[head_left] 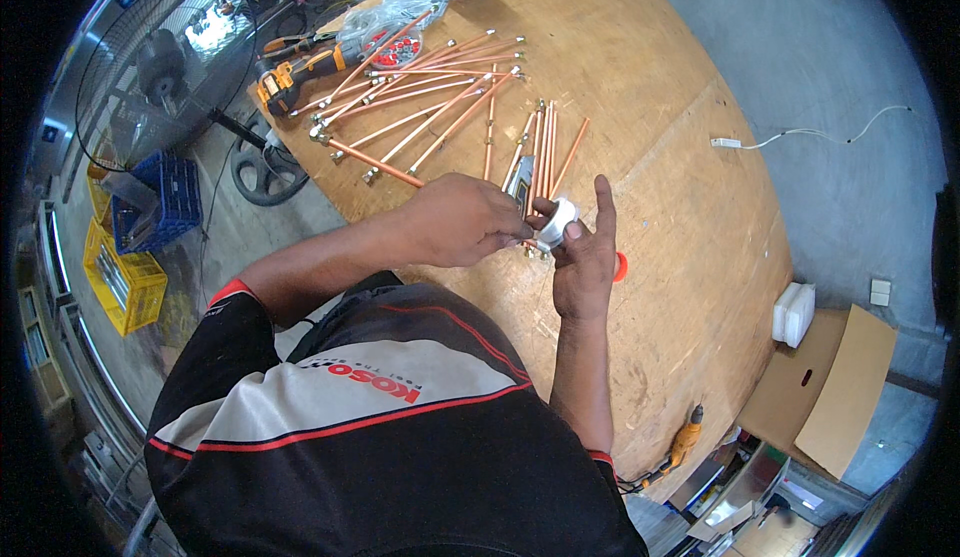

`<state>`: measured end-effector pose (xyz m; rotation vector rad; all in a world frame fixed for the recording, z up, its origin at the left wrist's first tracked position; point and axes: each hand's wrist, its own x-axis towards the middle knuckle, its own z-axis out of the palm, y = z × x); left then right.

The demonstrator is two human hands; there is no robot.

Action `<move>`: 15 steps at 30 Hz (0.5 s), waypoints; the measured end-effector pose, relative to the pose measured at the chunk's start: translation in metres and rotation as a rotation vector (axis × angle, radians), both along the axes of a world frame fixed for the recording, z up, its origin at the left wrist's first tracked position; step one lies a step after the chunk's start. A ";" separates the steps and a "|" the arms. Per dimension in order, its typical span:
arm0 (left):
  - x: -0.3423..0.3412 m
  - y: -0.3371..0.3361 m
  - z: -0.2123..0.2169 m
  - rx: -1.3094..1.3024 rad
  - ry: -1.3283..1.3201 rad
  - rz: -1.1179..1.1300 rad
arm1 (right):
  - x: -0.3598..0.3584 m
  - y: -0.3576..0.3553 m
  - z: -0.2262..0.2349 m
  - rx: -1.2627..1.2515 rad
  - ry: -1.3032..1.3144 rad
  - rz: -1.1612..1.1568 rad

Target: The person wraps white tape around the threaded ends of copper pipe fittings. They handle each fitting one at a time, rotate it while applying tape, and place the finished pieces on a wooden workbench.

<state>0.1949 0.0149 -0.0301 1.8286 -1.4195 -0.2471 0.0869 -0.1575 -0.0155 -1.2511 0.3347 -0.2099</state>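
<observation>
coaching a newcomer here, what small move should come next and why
I'd probably have the left hand draw a little off the white roll: the right hand holds the roll, with the left close beside it. Whether the left already pinches a loose end is unclear.

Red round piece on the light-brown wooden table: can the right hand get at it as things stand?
Probably not at once: the right hand holds a small white ring-shaped roll. With its fingers freed, the way looks open: the red round piece lies close beside that hand on the wooden table.
</observation>
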 end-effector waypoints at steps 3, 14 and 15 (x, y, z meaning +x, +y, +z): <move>0.000 0.000 0.000 -0.014 0.100 0.008 | -0.005 -0.001 -0.013 -0.013 0.010 0.039; 0.002 -0.002 -0.006 0.269 -0.098 0.144 | -0.020 0.013 -0.024 -0.145 0.182 0.066; 0.000 -0.003 -0.009 0.295 -0.116 0.138 | -0.019 0.013 -0.026 -0.153 0.209 0.058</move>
